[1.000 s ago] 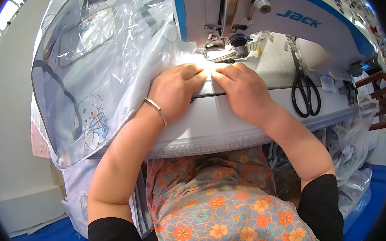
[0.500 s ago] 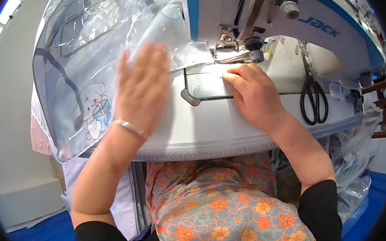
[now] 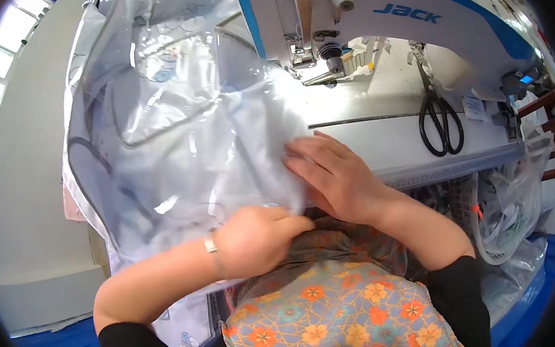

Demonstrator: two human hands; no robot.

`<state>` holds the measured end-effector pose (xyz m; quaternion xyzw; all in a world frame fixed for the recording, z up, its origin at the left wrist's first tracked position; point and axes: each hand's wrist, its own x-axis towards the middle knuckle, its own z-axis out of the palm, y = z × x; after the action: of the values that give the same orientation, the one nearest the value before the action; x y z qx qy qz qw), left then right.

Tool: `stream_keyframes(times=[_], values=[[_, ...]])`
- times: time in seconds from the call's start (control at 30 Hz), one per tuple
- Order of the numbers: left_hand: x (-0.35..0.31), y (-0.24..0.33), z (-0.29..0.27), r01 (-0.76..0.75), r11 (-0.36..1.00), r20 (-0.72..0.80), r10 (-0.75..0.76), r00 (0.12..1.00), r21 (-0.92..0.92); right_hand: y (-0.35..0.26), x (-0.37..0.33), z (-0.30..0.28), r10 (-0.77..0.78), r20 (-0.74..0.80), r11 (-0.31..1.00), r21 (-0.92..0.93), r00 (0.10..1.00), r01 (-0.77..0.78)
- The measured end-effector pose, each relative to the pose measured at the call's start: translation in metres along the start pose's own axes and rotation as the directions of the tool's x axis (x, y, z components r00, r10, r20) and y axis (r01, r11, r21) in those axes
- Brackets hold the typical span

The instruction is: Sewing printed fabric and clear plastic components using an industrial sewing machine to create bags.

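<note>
A glossy sheet of clear plastic over pale fabric [image 3: 176, 129], with dark grey binding and faint cartoon prints, spreads across the left of the sewing table and hangs over its front edge. At its near right corner my left hand [image 3: 257, 240] is closed on the edge, thumb on top. My right hand [image 3: 339, 175] has its fingers bent round the sheet's right edge, a little above the left hand; motion blurs the fingertips. The sewing machine [image 3: 370, 26], white with blue trim, stands behind. Its presser foot area [image 3: 312, 73] is lit, and the sheet's edge lies left of it.
Black-handled scissors [image 3: 441, 125] lie on the table at the right, beside a small white label [image 3: 473, 107]. Below the table's right end hangs a white basket [image 3: 491, 241] with clear plastic bags. A patterned apron [image 3: 340, 305] covers my lap.
The sheet has been drawn toward me and right, away from the presser foot. My left hand came down from flat on the sheet to its corner; my right hand moved nearer, onto its edge.
</note>
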<state>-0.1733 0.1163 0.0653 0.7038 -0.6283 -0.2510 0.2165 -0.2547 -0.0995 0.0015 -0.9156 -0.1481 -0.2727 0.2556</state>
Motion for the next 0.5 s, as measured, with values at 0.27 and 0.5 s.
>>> stream_keyframes(times=[0.27, 0.5], values=[[0.113, -0.009, -0.029, 0.281, 0.786, -0.365, -0.075, 0.928, 0.551, -0.001, -0.019, -0.001, -0.054, -0.037, 0.997, 0.045, 0.998, 0.056], [0.132, -0.090, -0.022, 0.477, 0.650, -0.527, -0.135, 0.839, 0.592, -0.001, -0.013, -0.005, -0.078, 0.003, 0.994, 0.075, 0.997, 0.078]])
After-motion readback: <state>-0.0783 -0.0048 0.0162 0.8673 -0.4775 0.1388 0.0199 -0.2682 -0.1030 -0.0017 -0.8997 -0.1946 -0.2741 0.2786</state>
